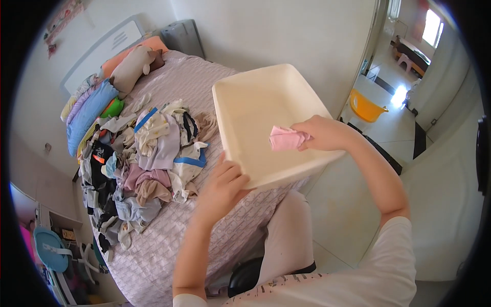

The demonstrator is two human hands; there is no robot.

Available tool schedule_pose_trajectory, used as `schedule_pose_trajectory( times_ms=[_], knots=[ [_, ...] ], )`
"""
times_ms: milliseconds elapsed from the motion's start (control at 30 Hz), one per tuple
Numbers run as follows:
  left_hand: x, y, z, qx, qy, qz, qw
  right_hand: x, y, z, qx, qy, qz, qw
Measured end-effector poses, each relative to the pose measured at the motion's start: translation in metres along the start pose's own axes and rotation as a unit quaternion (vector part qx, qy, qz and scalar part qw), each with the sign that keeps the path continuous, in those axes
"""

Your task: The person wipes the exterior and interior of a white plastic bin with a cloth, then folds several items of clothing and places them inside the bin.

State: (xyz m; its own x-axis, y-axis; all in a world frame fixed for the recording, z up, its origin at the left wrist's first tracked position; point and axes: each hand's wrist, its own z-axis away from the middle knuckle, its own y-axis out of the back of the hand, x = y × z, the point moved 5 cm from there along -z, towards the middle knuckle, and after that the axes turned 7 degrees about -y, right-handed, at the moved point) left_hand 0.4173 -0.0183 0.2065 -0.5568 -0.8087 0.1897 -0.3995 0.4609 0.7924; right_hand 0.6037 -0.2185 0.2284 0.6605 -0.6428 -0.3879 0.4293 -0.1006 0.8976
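– Cream plastic, one large tub [245, 115]. State its position and how it is secured.

– Tub is tilted in front of the person, beside the edge of the bed [189, 266]. The left hand [225, 179] grips its near left corner. Whether the bed or the leg [287, 230] bears any weight cannot be determined; the underside is hidden.

– And the other hand?

– The right hand [318, 134] has its fingers closed on a folded pink cloth [286, 139], held at one end over the inside of the tub. Contact between cloth and tub bottom cannot be confirmed from this angle.

– Hazards noted?

– Three, in my judgement. First, the tub could tip or swing toward the floor [332, 215], the cause being a single visible grip at one corner. Second, the cloth could come unfolded, since only one end is pinched and the other is loose. Third, the right forearm [381, 171] passes near the tub's right side; a low sweep could knock the rim and twist the tub out of the left hand.

– Surroundings?

– A loose pile of clothes [148, 176] lies on the bed, left of the tub. Should the tub slide that way, it could push into the nearest garments and disarrange them.
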Motion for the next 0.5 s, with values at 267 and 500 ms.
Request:
schedule_pose_trajectory(
  times_ms=[267, 500],
  knots=[
    [0.027, 0.024, 0.035, -0.082, -0.010, 0.015, 0.996, -0.063, -0.080, -0.054, -0.202, 0.060, 0.087, 0.974],
    [0.026, 0.020, 0.041, -0.033, 0.019, -0.003, 0.999, -0.062, -0.204, -0.063, -0.244, 0.143, 0.080, 0.956]
  ],
)
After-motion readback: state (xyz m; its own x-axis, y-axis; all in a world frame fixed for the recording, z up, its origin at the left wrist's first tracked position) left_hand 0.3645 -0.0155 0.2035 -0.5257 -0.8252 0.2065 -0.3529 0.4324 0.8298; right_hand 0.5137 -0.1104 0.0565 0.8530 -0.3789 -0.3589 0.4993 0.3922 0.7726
